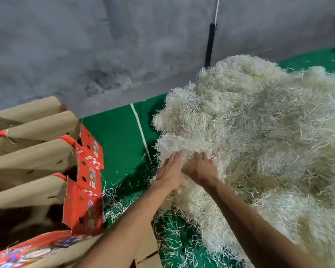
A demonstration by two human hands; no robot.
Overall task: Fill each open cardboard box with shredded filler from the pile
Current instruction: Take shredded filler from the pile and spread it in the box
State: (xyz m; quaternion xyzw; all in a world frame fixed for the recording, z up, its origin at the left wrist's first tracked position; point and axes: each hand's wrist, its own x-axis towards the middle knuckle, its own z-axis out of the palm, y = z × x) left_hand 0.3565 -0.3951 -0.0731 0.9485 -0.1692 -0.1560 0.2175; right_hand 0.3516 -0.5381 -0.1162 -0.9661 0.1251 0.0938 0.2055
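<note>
Cardboard boxes (46, 171) stand in a row along the left side, their brown flaps raised and their red printed ends facing the green mat (120, 136). Pale shredded filler (259, 132) lies in a big heap on the right of the mat, rising against the grey wall (85, 45). A white line (141, 130) runs across the mat between boxes and heap, and loose strands are scattered over the green near the closest box. A black pole (210, 45) with a white cord leans at the wall behind the heap.

Both hands reach into the near edge of the filler, side by side and touching. The left hand (170, 171) lies flat with straight fingers pressed against the filler. The right hand (201, 167) has its fingertips buried in the strands, so I cannot tell whether it grips any.

The insides of the boxes are dark and mostly hidden behind the flaps. The heap runs off the right edge, and the nearest box is cut off at the bottom.
</note>
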